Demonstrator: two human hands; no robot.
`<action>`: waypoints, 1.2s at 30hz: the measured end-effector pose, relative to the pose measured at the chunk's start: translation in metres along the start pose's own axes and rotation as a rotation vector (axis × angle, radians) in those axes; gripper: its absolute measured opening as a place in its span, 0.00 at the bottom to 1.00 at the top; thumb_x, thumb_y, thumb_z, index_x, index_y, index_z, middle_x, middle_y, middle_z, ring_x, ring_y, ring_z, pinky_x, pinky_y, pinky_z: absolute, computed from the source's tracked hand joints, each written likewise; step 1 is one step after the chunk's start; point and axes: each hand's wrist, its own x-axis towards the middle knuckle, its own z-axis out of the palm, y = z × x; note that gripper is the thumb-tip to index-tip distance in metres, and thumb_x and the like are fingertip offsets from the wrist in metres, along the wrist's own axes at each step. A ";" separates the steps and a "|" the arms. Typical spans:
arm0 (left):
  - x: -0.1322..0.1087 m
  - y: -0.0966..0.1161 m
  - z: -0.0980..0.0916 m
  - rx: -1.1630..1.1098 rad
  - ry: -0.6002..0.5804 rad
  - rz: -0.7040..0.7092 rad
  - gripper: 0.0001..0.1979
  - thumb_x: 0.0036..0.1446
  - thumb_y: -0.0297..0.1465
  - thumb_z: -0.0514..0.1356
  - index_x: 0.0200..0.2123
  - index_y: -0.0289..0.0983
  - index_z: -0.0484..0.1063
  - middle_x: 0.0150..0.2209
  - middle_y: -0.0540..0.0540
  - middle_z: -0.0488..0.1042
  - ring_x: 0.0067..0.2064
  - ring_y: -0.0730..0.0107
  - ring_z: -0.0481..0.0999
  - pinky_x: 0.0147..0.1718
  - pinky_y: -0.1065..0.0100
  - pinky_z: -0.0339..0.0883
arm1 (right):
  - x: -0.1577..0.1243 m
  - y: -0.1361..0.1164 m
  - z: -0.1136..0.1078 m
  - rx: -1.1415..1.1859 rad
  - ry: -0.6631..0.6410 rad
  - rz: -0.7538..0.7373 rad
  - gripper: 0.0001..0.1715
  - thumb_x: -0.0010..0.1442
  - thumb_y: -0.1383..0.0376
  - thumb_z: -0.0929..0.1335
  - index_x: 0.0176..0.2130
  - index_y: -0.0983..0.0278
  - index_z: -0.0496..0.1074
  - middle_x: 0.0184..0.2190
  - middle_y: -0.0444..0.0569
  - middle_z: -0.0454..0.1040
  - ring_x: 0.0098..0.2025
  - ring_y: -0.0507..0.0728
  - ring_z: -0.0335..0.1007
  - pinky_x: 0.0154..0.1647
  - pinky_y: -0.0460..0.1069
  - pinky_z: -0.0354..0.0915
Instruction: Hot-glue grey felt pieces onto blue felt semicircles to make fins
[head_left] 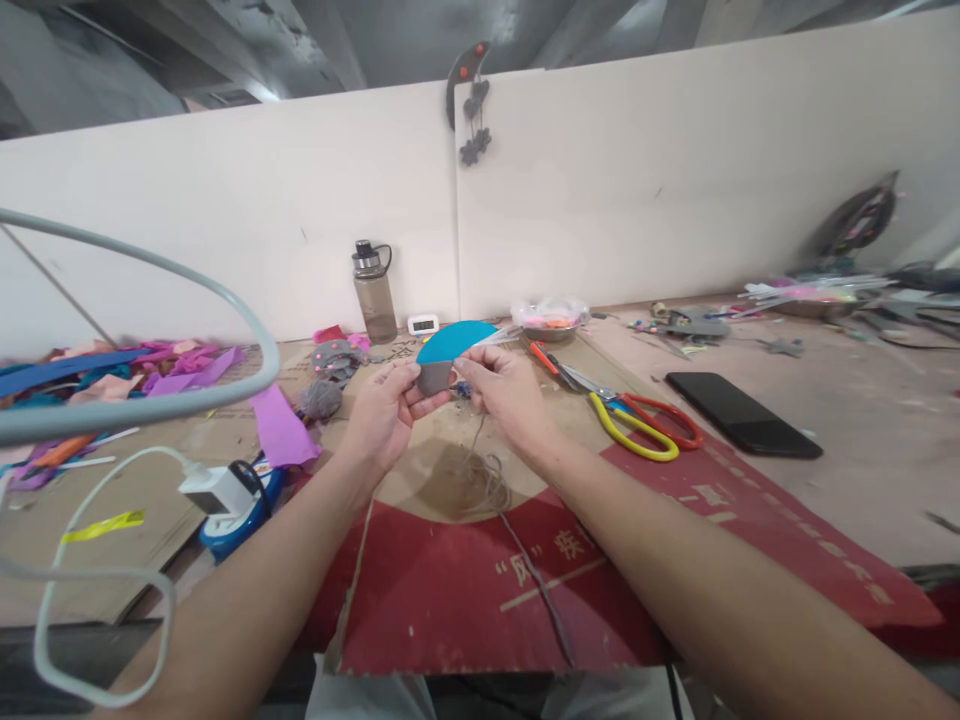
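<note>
A small flat grey piece (435, 378), like felt or card, is held up over the cardboard. My left hand (390, 405) grips its left side between thumb and fingers, the other fingers curled underneath. The fingertips of my right hand (504, 385) are pinched together at its right edge; anything tiny between them is hidden. Behind the grey piece shows a bright blue rounded sheet (459, 342); I cannot tell whether the two touch. Below my hands lies loose grey yarn (491, 487), with a strand running up toward my right hand and another down the red cardboard (450, 590).
Scissors (637, 420) with yellow and red handles and a black phone (742, 413) lie right. A bottle (373, 295), yarn ball (321, 400), coloured scraps (187, 370) and a charger (217, 492) are left. A grey tube (225, 290) arches across the left foreground. A bowl (553, 328) stands behind.
</note>
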 end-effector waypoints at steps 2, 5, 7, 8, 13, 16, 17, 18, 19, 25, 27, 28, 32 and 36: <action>0.001 0.003 -0.002 -0.028 -0.029 -0.069 0.08 0.50 0.30 0.58 0.34 0.35 0.71 0.35 0.43 0.78 0.39 0.63 0.79 0.36 0.62 0.75 | 0.000 -0.001 -0.001 0.010 -0.031 0.001 0.11 0.53 0.59 0.66 0.24 0.62 0.68 0.19 0.40 0.66 0.19 0.48 0.52 0.22 0.46 0.52; 0.004 0.006 -0.006 -0.042 -0.076 -0.174 0.08 0.51 0.30 0.57 0.35 0.34 0.72 0.36 0.43 0.78 0.36 0.66 0.79 0.28 0.70 0.75 | -0.002 -0.004 -0.001 0.027 -0.075 -0.004 0.10 0.52 0.58 0.66 0.25 0.62 0.68 0.22 0.41 0.68 0.19 0.48 0.52 0.20 0.46 0.51; 0.005 0.006 -0.008 -0.020 -0.100 -0.203 0.09 0.52 0.31 0.57 0.35 0.35 0.73 0.36 0.43 0.78 0.34 0.68 0.78 0.24 0.74 0.73 | -0.003 -0.005 -0.001 0.050 -0.098 0.014 0.10 0.52 0.58 0.67 0.26 0.62 0.68 0.23 0.42 0.68 0.19 0.47 0.52 0.19 0.45 0.50; 0.005 0.006 -0.008 -0.010 -0.104 -0.190 0.09 0.51 0.30 0.58 0.35 0.35 0.73 0.36 0.43 0.78 0.33 0.68 0.78 0.24 0.75 0.73 | -0.003 -0.005 -0.001 0.076 -0.102 0.033 0.11 0.51 0.58 0.67 0.25 0.62 0.67 0.22 0.41 0.67 0.18 0.47 0.51 0.18 0.45 0.49; 0.005 0.004 -0.006 -0.002 -0.069 -0.022 0.05 0.50 0.27 0.60 0.33 0.34 0.72 0.36 0.43 0.78 0.38 0.67 0.78 0.35 0.71 0.75 | -0.002 -0.004 0.000 0.325 -0.055 0.140 0.15 0.47 0.58 0.70 0.22 0.62 0.61 0.15 0.35 0.54 0.16 0.46 0.44 0.17 0.45 0.44; 0.004 0.004 -0.005 -0.019 -0.077 0.002 0.05 0.50 0.27 0.61 0.32 0.33 0.72 0.36 0.43 0.77 0.38 0.66 0.78 0.39 0.67 0.74 | -0.002 -0.006 0.000 0.390 -0.030 0.173 0.16 0.45 0.60 0.71 0.22 0.62 0.61 0.16 0.35 0.53 0.16 0.45 0.43 0.16 0.44 0.42; 0.004 0.004 -0.005 -0.031 -0.086 0.003 0.05 0.50 0.26 0.61 0.32 0.33 0.72 0.36 0.43 0.77 0.39 0.66 0.78 0.40 0.66 0.74 | -0.002 -0.007 0.001 0.395 -0.028 0.175 0.16 0.45 0.60 0.72 0.23 0.63 0.61 0.16 0.35 0.53 0.16 0.45 0.43 0.16 0.44 0.42; 0.003 0.005 -0.004 -0.043 -0.095 0.001 0.05 0.49 0.26 0.61 0.32 0.33 0.72 0.36 0.43 0.77 0.39 0.65 0.78 0.41 0.65 0.74 | -0.002 -0.007 0.001 0.398 -0.028 0.173 0.15 0.45 0.60 0.72 0.23 0.63 0.61 0.16 0.35 0.54 0.16 0.45 0.43 0.16 0.44 0.42; 0.003 0.005 -0.004 -0.052 -0.100 0.000 0.05 0.49 0.26 0.61 0.32 0.33 0.71 0.36 0.44 0.77 0.39 0.65 0.78 0.41 0.64 0.74 | -0.003 -0.008 0.001 0.398 -0.029 0.168 0.15 0.45 0.60 0.71 0.23 0.63 0.62 0.16 0.35 0.54 0.16 0.45 0.43 0.16 0.44 0.42; 0.002 0.005 -0.003 -0.017 -0.074 0.017 0.05 0.49 0.27 0.63 0.31 0.33 0.71 0.31 0.47 0.76 0.35 0.70 0.78 0.34 0.71 0.74 | -0.004 -0.002 0.002 0.308 -0.073 0.095 0.13 0.50 0.59 0.69 0.24 0.63 0.63 0.16 0.36 0.55 0.16 0.45 0.47 0.16 0.44 0.45; 0.002 0.006 -0.003 -0.002 -0.088 0.003 0.04 0.49 0.27 0.63 0.30 0.33 0.71 0.29 0.47 0.76 0.33 0.71 0.78 0.32 0.72 0.74 | -0.005 -0.001 0.002 0.274 -0.088 0.065 0.12 0.51 0.59 0.69 0.24 0.63 0.64 0.16 0.36 0.55 0.17 0.45 0.47 0.17 0.44 0.46; 0.002 0.006 -0.003 0.003 -0.097 -0.004 0.04 0.49 0.27 0.62 0.29 0.32 0.71 0.29 0.47 0.76 0.32 0.72 0.77 0.32 0.72 0.74 | -0.006 -0.002 0.002 0.265 -0.091 0.056 0.12 0.51 0.59 0.69 0.24 0.63 0.64 0.16 0.36 0.56 0.17 0.45 0.48 0.17 0.44 0.46; 0.002 0.006 -0.005 0.015 -0.131 -0.004 0.05 0.49 0.28 0.62 0.30 0.33 0.71 0.26 0.49 0.74 0.28 0.74 0.75 0.27 0.73 0.73 | -0.008 -0.006 0.004 0.266 -0.100 0.062 0.13 0.50 0.59 0.69 0.24 0.63 0.64 0.17 0.37 0.60 0.17 0.45 0.48 0.17 0.43 0.46; 0.003 0.004 -0.007 0.030 -0.158 -0.010 0.05 0.50 0.29 0.62 0.31 0.33 0.71 0.25 0.49 0.74 0.24 0.76 0.73 0.21 0.75 0.70 | -0.009 -0.008 0.004 0.273 -0.111 0.080 0.13 0.50 0.59 0.69 0.24 0.63 0.63 0.20 0.38 0.64 0.17 0.45 0.49 0.17 0.43 0.46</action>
